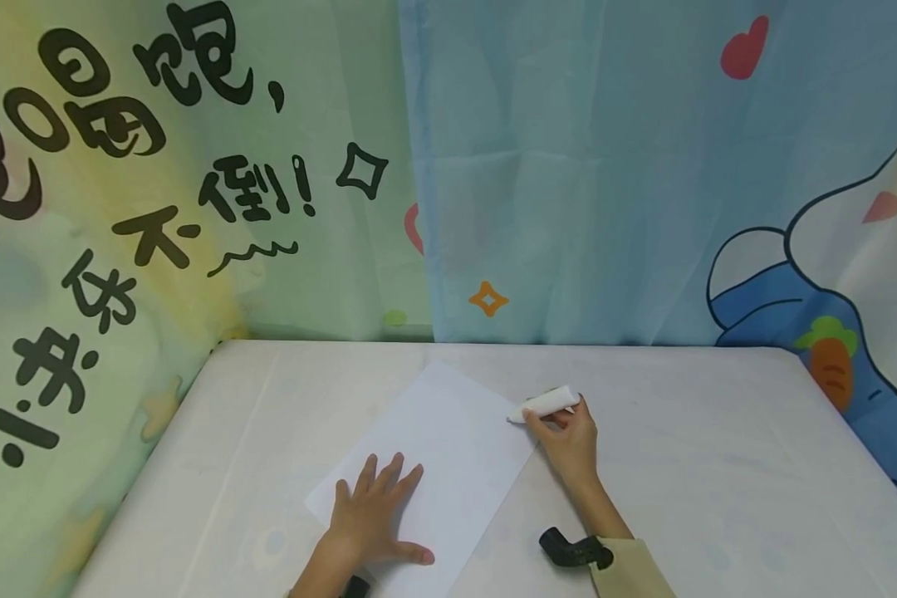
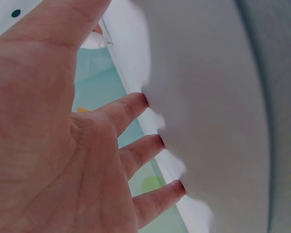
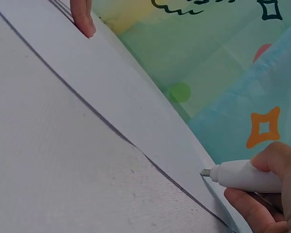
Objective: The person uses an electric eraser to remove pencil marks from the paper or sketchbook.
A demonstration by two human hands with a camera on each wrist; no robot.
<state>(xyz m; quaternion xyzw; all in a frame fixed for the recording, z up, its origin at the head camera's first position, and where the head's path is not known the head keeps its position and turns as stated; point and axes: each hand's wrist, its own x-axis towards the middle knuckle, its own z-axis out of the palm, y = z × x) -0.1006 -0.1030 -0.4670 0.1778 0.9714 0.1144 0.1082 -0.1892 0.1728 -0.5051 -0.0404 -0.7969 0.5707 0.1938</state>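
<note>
A blank white sheet of paper lies at a slant on the table. My left hand rests on its lower left part, fingers spread; the left wrist view shows the fingertips against the sheet. Over the sheet's right corner, my right hand pinches a white correction pen between thumb and fingers. The pen is tilted, its metal tip pointing left and down at the paper, as the right wrist view shows the pen closely. Whether the tip touches the paper I cannot tell.
A white cloth covers the table. Behind it hangs a printed curtain, green on the left and blue on the right. A black strap-like piece sits at my right wrist, by the beige sleeve.
</note>
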